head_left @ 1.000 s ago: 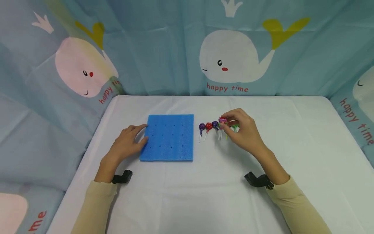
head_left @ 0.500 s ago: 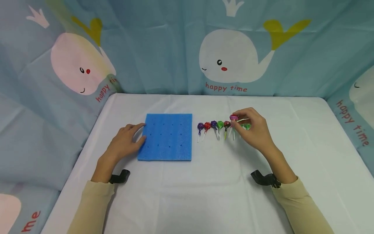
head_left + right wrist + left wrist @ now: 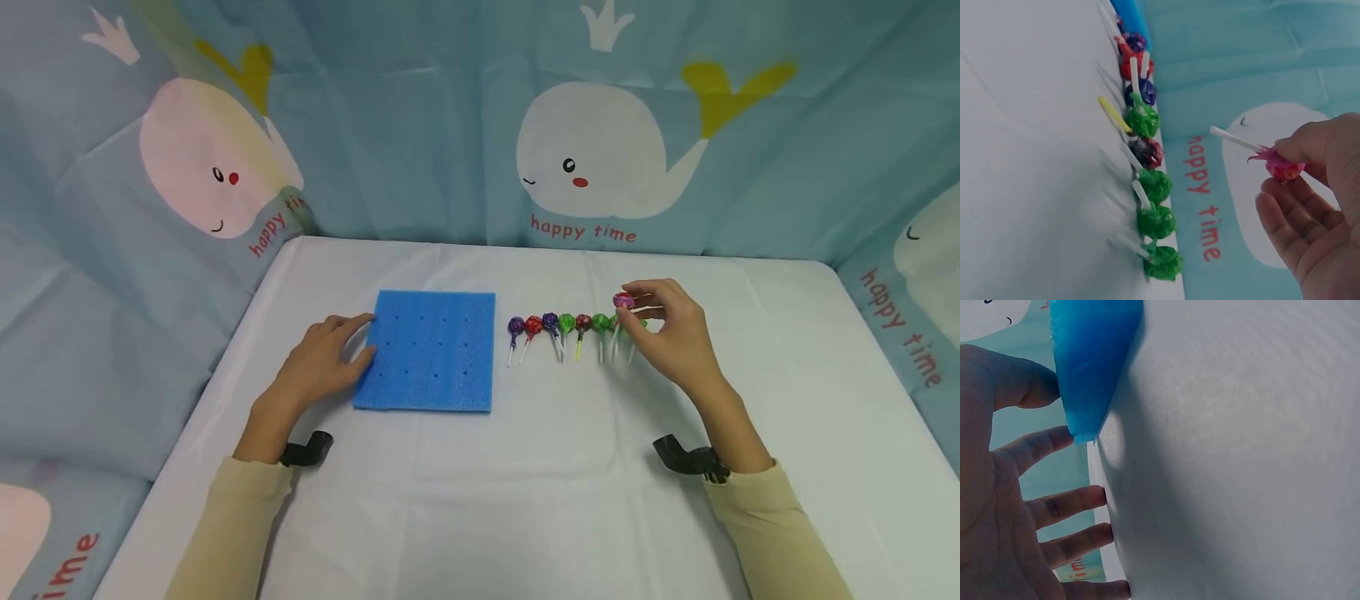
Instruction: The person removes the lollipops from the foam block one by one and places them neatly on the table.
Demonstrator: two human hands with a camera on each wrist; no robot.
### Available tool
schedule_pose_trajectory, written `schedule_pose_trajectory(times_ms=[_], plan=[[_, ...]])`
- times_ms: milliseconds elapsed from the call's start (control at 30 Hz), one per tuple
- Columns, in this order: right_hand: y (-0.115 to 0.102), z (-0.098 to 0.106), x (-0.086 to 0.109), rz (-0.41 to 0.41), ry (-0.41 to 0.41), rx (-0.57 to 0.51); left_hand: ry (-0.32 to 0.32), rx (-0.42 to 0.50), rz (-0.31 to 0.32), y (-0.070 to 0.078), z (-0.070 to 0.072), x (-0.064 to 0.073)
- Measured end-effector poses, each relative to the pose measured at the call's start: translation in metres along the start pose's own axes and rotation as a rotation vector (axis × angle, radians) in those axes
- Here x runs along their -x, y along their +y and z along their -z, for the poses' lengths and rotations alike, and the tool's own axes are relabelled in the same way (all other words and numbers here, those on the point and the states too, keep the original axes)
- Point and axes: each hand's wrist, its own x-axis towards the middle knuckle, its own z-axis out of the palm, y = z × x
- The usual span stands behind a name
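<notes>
My right hand [image 3: 675, 342] pinches a pink-wrapped lollipop [image 3: 1284, 169] between thumb and fingers, raised off the table, its white stick pointing away from the palm. Under and beside it lies a row of wrapped lollipops: purple [image 3: 516, 327], red [image 3: 533, 325], dark blue [image 3: 551, 322], green [image 3: 567, 323], dark red with a yellow stick [image 3: 583, 322], and several more green ones [image 3: 1155, 222] at the right end. Fairly straight fingers of my left hand [image 3: 318, 367] touch the left edge of a square blue foam board [image 3: 427, 354] dotted with small holes. That board lies flat.
A white cloth [image 3: 480, 500] covers the table. Behind and at the sides hangs a blue-green curtain [image 3: 420, 150] with whale prints. Black camera mounts [image 3: 307, 450] sit on both wrists, above beige sleeves [image 3: 232, 533].
My right hand has moved rightward along the row, still pinching the pink lollipop, so more of the row shows. The left hand stays at the foam board's edge.
</notes>
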Motion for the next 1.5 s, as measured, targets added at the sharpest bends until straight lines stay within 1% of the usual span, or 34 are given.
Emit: schedule_pose_trajectory(times_ms=[133,233,333,467,633,733,800,900,1067,1300,1500], plan=[[0.006,0.007,0.006,-0.002,0.022,0.059,-0.018,0.003,0.001,0.002,-0.001,-0.001],[0.01,0.014,0.008,0.003,0.03,0.087,-0.019,0.002,-0.001,0.003,-0.001,-0.002],[0.013,0.019,0.008,0.003,0.006,0.097,-0.012,0.0,0.003,0.003,0.001,-0.001],[0.018,0.022,0.008,-0.019,-0.041,0.113,-0.013,-0.002,0.006,0.001,0.002,0.001],[0.028,0.022,0.011,-0.077,-0.099,0.122,0.001,-0.009,0.007,-0.001,-0.001,0.002],[0.034,0.027,0.014,-0.126,-0.133,0.122,0.001,-0.01,0.004,0.0,-0.005,0.003],[0.039,0.032,0.016,-0.163,-0.146,0.124,-0.005,-0.009,0.001,0.0,-0.007,0.003],[0.047,0.036,0.018,-0.221,-0.156,0.13,-0.006,-0.013,0.003,0.002,-0.007,0.002],[0.054,0.033,0.017,-0.264,-0.156,0.121,0.015,-0.031,0.015,0.004,-0.002,0.001],[0.057,0.027,0.019,-0.26,-0.146,0.104,0.01,-0.04,0.007,0.004,-0.002,-0.002],[0.061,0.022,0.018,-0.27,-0.182,0.149,-0.003,-0.034,0.018,0.004,-0.001,-0.001]])
